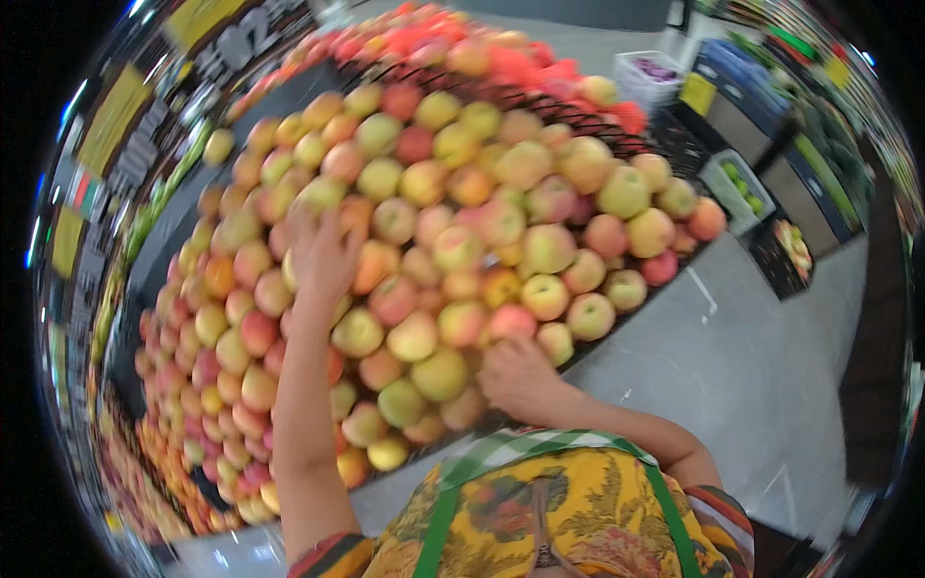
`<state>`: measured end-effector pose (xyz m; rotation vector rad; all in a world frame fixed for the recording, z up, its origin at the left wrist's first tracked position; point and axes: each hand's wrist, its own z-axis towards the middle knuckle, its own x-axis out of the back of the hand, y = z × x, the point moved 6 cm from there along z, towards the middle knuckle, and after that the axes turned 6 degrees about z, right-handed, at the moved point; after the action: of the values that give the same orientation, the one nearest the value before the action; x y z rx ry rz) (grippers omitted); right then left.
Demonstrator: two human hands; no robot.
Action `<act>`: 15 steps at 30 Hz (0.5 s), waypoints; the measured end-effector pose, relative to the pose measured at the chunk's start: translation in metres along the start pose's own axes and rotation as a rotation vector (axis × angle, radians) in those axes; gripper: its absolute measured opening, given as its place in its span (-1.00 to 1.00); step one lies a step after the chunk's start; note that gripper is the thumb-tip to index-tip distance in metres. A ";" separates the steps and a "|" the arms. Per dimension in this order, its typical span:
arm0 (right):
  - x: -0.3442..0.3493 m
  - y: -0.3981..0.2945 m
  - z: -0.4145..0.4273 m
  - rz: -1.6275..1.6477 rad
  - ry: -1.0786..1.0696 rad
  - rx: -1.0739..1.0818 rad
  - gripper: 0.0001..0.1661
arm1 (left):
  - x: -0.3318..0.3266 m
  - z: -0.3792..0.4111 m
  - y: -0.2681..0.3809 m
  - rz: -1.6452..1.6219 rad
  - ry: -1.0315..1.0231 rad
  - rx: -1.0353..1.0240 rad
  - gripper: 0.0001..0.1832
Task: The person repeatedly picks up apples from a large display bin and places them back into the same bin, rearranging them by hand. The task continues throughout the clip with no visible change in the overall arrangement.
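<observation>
A large heap of red, yellow and greenish apples (437, 249) lies in front of me on a slanted display stand. My left hand (325, 249) reaches up over the heap, its fingertips against a yellow-green apple (322, 192). Blur hides whether those fingers grip it. Close to the heap's near edge, my right hand (517, 376) has curled fingers just below a red apple (512, 322). The fingertips are hidden from above, so a hold on that apple cannot be made out.
Behind a black mesh divider (506, 94) lie more fruits in red netting (433, 43). To the right stand a white basket (643, 79) and a tray of green produce (737, 188). Grey floor (723, 376) borders the stand. Shelves with yellow signs (115, 119) line the left.
</observation>
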<state>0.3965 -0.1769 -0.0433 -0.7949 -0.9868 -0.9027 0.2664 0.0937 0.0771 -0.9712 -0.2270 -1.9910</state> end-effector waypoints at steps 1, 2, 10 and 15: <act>0.023 -0.005 0.004 -0.056 0.052 -0.026 -0.81 | 0.013 -0.003 -0.002 -0.026 -0.005 0.001 -0.53; 0.026 -0.009 0.000 -0.022 0.013 -0.051 -0.71 | 0.019 -0.006 -0.001 -0.074 -0.002 -0.012 -0.57; 0.036 0.028 0.005 0.007 -0.179 -0.109 -0.34 | 0.007 0.018 0.014 -0.053 -0.041 0.009 -0.58; 0.034 0.034 0.005 0.110 -0.219 -0.080 -0.42 | 0.005 0.016 0.012 -0.067 -0.008 0.006 -0.56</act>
<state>0.4345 -0.1671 -0.0153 -1.0226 -1.0912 -0.7751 0.2825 0.0913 0.0894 -0.9791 -0.2726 -2.0469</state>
